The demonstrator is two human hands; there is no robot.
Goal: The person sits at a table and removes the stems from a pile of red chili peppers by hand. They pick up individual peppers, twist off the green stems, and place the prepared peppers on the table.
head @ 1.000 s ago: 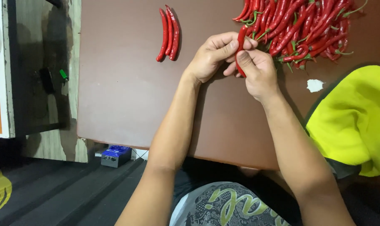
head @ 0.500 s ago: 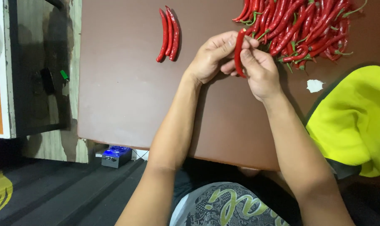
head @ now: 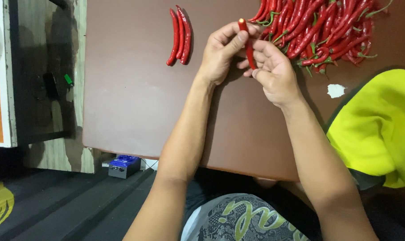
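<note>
1. Both hands share the grip on one red chilli, upper centre of the frame: my left hand pinches its upper part between thumb and fingers, and my right hand closes around its lower part.
2. Compared with a second ago, the chilli now stands nearly upright between the hands, and its top end shows a pale, bare tip with no green stalk that I can see. Half a second ago that end was harder to make out.
3. I judge from this that the stalk has come off this chilli, though I cannot see where the stalk went.
4. Just right of my hands, in the upper right of the frame, lies the big pile of chillies, many with green stalks on them.
5. Upper left of centre, well apart from the pile, three chillies lie side by side on the brown counter; they have not moved.
6. At the right edge sits a yellow cloth, with a small white scrap near it on the counter.
</note>
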